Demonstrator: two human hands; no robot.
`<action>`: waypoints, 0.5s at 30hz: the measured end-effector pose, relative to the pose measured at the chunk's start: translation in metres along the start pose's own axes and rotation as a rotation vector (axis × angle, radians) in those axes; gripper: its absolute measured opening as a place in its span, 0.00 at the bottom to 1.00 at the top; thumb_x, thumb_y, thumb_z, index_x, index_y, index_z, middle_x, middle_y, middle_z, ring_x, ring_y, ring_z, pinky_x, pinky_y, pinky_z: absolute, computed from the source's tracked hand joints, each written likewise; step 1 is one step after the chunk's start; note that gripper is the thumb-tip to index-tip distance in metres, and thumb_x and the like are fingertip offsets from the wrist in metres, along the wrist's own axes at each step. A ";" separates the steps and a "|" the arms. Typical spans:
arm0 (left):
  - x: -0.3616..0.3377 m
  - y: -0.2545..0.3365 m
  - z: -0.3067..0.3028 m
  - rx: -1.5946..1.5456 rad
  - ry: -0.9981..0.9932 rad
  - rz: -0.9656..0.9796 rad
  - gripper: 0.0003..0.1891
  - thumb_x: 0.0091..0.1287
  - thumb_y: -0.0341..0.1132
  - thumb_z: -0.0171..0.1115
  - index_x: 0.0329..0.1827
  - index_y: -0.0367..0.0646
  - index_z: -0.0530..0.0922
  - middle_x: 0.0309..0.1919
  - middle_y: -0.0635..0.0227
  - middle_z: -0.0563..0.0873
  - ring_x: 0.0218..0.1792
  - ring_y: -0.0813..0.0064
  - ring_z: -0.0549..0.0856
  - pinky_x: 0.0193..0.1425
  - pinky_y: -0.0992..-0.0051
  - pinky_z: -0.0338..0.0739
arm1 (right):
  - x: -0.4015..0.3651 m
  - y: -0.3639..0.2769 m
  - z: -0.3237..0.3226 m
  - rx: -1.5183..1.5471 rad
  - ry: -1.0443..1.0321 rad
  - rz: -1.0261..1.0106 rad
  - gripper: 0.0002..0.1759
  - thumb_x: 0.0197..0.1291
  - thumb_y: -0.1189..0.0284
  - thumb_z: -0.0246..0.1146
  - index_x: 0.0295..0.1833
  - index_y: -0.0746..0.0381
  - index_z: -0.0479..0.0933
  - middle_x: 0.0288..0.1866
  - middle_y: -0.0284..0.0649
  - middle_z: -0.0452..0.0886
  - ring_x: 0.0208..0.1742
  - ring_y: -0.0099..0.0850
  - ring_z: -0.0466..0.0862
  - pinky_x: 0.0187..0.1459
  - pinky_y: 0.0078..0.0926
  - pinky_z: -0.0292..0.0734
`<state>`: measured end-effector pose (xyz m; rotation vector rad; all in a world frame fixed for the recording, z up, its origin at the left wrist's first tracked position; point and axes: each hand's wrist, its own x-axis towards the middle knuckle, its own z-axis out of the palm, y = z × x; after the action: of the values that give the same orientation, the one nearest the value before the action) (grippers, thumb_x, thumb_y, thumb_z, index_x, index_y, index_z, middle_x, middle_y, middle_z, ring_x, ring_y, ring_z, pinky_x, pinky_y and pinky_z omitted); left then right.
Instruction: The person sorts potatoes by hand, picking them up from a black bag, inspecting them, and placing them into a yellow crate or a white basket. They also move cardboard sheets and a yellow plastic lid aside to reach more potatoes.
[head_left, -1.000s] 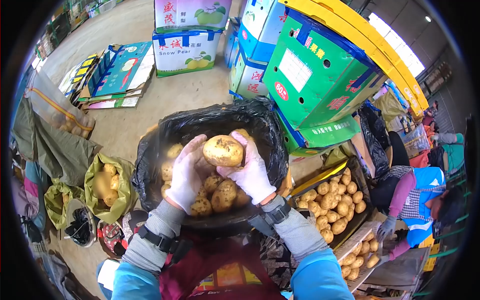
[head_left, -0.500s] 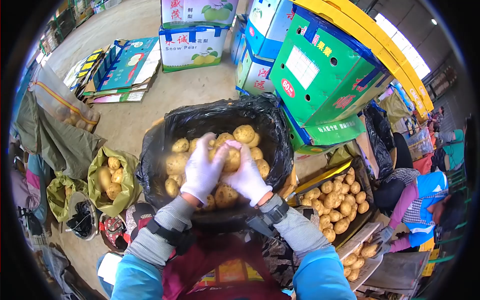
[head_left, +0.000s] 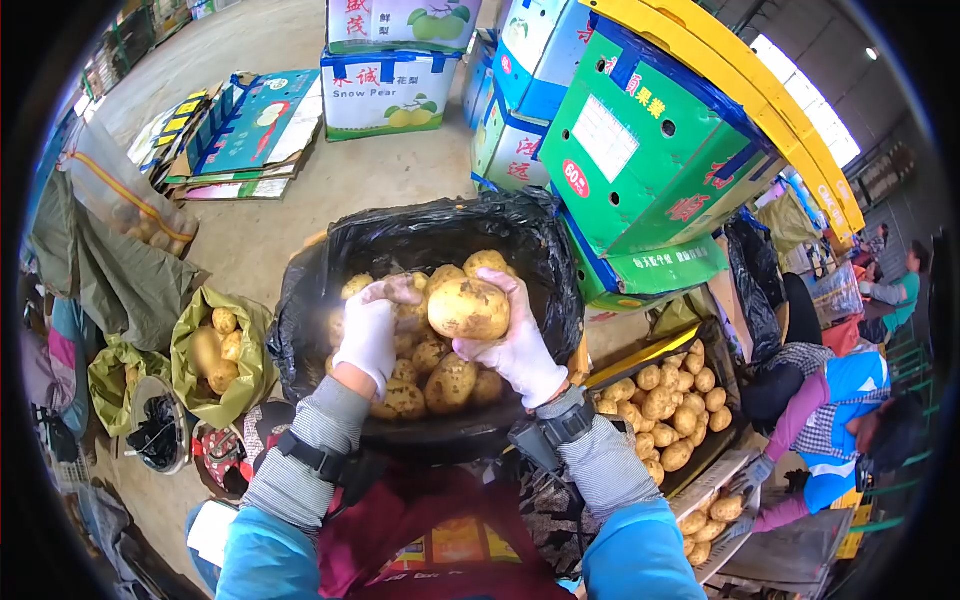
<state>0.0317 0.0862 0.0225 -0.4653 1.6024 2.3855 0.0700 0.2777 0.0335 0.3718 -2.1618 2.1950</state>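
Note:
In my right hand (head_left: 515,350), gloved in white, a large potato (head_left: 468,308) with brown patches is gripped above the pile. My left hand (head_left: 370,335), also in a white glove, is beside it with its fingers curved over the potatoes; whether it holds one is hidden. Beneath both hands, more potatoes (head_left: 450,385) lie in a box lined with black plastic (head_left: 310,290).
Green bags of potatoes (head_left: 255,340) stand at the left. Stacked fruit boxes (head_left: 640,150) rise ahead and right. A crate of potatoes (head_left: 665,405) is at the right, where a co-worker (head_left: 835,400) handles potatoes in a white basket (head_left: 725,555). Flattened cartons (head_left: 250,130) lie on the floor.
My hands have moved apart. The right hand now holds a large potato up above the pile, and the left has shifted left. More potatoes show between them.

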 end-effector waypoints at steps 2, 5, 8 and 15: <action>0.006 -0.005 -0.012 0.070 -0.188 -0.046 0.18 0.78 0.44 0.50 0.62 0.45 0.74 0.62 0.60 0.78 0.61 0.64 0.78 0.54 0.51 0.81 | 0.003 0.003 -0.005 -0.123 -0.010 -0.100 0.51 0.43 0.76 0.80 0.71 0.58 0.58 0.68 0.41 0.65 0.69 0.33 0.70 0.69 0.33 0.69; -0.010 0.007 0.002 -0.185 -0.558 -0.171 0.24 0.76 0.47 0.52 0.71 0.49 0.68 0.64 0.66 0.77 0.64 0.66 0.77 0.57 0.52 0.80 | 0.005 0.009 -0.007 -0.173 -0.020 -0.105 0.55 0.41 0.73 0.82 0.73 0.61 0.56 0.68 0.43 0.66 0.71 0.36 0.68 0.72 0.34 0.64; -0.013 0.007 0.002 -0.221 -0.610 -0.269 0.24 0.76 0.44 0.52 0.72 0.48 0.67 0.64 0.68 0.76 0.64 0.69 0.77 0.58 0.58 0.81 | 0.007 0.009 -0.002 -0.384 0.012 -0.080 0.56 0.45 0.68 0.81 0.75 0.63 0.55 0.69 0.47 0.67 0.70 0.41 0.70 0.70 0.36 0.67; -0.021 0.006 0.011 -0.041 -0.531 -0.157 0.26 0.75 0.43 0.52 0.74 0.45 0.65 0.63 0.65 0.77 0.62 0.69 0.79 0.57 0.61 0.82 | 0.017 0.015 0.008 -0.582 0.325 -0.057 0.28 0.62 0.59 0.70 0.59 0.66 0.75 0.41 0.44 0.85 0.44 0.40 0.86 0.51 0.34 0.81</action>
<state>0.0474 0.0934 0.0399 0.0420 1.2308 2.1797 0.0516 0.2665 0.0224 0.0404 -2.4081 1.3754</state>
